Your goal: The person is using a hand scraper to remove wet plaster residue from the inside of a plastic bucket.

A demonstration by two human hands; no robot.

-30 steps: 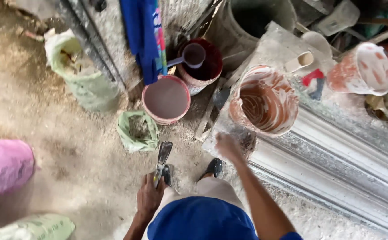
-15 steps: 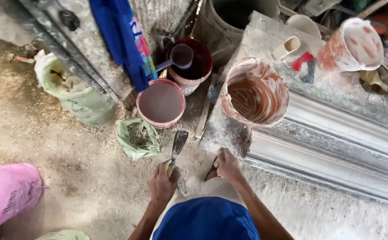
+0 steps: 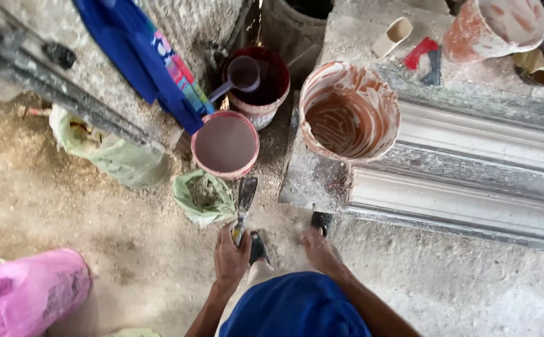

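Observation:
My left hand (image 3: 231,256) grips the handle of a putty knife (image 3: 244,201), whose dirty blade points toward a red-rimmed bucket of grey-brown liquid (image 3: 225,145). A small open green bag of powder (image 3: 202,197) sits just left of the blade. My right hand (image 3: 319,249) hangs low beside my knee, fingers loosely curled, holding nothing, near the corner of a dusty slab (image 3: 312,184). On that slab stands a white bucket smeared with reddish-brown paste (image 3: 349,112).
A dark red bucket with a scoop (image 3: 256,78) stands behind the grey one. A blue cloth (image 3: 150,59) hangs at the upper left. White moulded cornice (image 3: 471,187) runs right. A green sack (image 3: 113,156) and pink bag (image 3: 32,290) lie left.
My right hand has dropped from the paste bucket on the slab down to my knee. The view has closed in toward the buckets; my left hand still holds the putty knife.

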